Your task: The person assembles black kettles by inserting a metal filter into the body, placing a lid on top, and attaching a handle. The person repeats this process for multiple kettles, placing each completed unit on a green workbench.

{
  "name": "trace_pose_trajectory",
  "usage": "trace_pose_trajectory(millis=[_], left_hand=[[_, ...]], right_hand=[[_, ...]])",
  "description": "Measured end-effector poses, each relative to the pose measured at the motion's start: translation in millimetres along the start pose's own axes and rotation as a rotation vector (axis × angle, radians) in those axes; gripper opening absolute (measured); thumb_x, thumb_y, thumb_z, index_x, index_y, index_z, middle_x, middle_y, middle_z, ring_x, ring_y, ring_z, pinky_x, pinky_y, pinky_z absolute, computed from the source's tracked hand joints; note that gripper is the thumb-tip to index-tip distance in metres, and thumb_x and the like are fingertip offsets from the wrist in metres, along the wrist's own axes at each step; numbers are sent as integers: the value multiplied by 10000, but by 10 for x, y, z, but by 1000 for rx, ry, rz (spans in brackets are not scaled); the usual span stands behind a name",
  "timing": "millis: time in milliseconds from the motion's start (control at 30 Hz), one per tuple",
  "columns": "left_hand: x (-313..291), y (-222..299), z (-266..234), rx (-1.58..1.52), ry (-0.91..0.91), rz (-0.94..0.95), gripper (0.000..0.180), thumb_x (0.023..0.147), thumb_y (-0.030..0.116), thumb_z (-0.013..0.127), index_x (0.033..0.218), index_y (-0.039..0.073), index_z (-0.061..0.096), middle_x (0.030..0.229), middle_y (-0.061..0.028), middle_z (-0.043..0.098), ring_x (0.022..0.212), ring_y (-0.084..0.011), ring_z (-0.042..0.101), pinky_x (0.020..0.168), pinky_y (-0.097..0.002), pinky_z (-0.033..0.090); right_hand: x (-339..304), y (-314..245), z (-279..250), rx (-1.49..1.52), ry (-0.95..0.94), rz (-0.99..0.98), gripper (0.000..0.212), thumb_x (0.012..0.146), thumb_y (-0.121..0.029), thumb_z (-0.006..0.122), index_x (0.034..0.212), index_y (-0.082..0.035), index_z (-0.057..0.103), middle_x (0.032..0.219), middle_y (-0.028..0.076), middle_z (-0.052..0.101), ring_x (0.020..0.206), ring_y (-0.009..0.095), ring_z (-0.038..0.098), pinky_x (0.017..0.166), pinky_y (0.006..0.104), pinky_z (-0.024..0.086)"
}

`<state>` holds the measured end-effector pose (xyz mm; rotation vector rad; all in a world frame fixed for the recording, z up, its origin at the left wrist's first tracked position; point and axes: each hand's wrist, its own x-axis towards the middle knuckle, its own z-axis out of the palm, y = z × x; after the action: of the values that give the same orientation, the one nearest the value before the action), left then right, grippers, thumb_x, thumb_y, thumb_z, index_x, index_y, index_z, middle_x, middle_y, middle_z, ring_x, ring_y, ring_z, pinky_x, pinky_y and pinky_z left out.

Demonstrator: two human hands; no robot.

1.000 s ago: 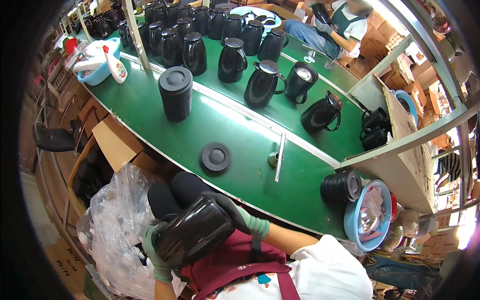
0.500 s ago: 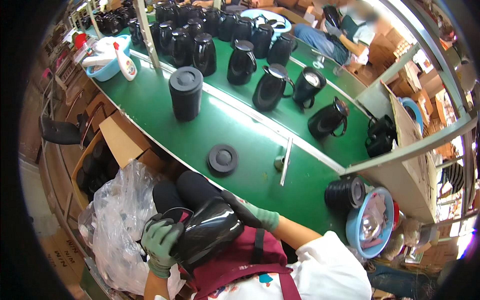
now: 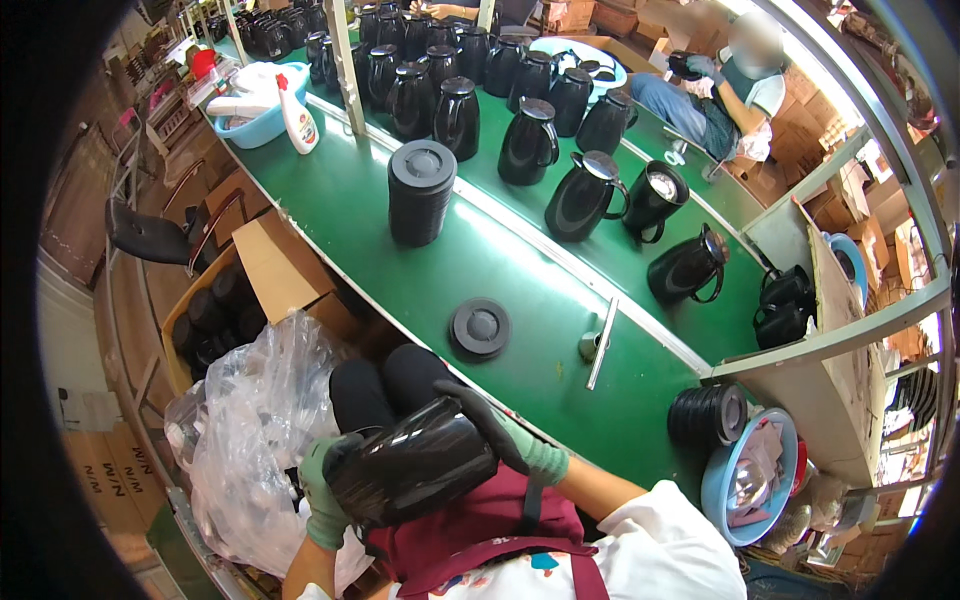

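A glossy black jug lies on its side above my lap, held between both hands. My left hand, in a green and dark grey work glove, grips its left end, with its fingers partly hidden behind the jug. My right hand, in a matching glove, wraps the right end from above, fingers bent over the rim. Beyond the jug, a round dark grey disc lies flat on the green table. Farther back stands a tall stack of similar discs.
Black jugs stand in rows past a metal rail. A blue basin and spray bottle sit far left; another basin and disc stack are right. A plastic bag hangs beside my left arm. A person sits opposite.
The jug has turned in my hands and now lies more level. My left hand has shifted from over its near-left side to around its left end. The whole view has swung slightly left.
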<state>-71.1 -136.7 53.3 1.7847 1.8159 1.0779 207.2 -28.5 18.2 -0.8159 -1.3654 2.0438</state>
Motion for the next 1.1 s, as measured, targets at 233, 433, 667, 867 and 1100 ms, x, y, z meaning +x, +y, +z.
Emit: trace_pose_trajectory(millis=[233, 433, 667, 867, 1100], left_hand=[[-279, -544, 252, -404, -67, -284, 440, 721, 248, 806, 1070, 4, 696, 953, -153, 718, 874, -343, 704, 817, -402, 554], [-70, -104, 64, -19, -70, 24, 494, 704, 215, 825, 1136, 24, 684, 1059, -161, 709, 975, -380, 682, 862, -437, 542], [536, 892, 69, -7, -202, 150, 806, 762, 431, 850, 1441, 94, 575, 1289, -133, 574, 1218, -341, 530, 1133, -502, 320], [422, 1066, 341, 59, 32, 262, 804, 728, 580, 830, 1395, 186, 615, 1362, -125, 540, 1280, -353, 490, 1146, -571, 289], [331, 976, 463, 203, 94, 487, 569, 799, 545, 784, 1241, 211, 658, 1446, -175, 511, 1373, -381, 458, 1132, -600, 371]], right_hand=[[-61, 200, 148, 49, 182, -192, 561, 1130, -381, 384, 1568, -32, 398, 1486, 103, 495, 1377, 224, 468, 1182, 369, 345], [115, 326, 23, 516, 418, 285, 505, 1121, -359, 391, 1491, -33, 499, 1336, 126, 638, 1193, 221, 627, 1057, 382, 507], [21, 717, -336, -329, 195, -403, 323, 1033, -213, 616, 1310, -46, 619, 1349, 88, 645, 1217, 235, 623, 1089, 388, 502], [25, 264, 72, 21, 239, -562, 436, 976, -182, 693, 1368, -36, 569, 1343, 117, 641, 1228, 234, 622, 1078, 395, 519], [49, 492, -359, -946, 263, -615, 640, 795, -498, 773, 1266, -71, 693, 1323, 164, 670, 1272, 344, 611, 1068, 478, 479]])
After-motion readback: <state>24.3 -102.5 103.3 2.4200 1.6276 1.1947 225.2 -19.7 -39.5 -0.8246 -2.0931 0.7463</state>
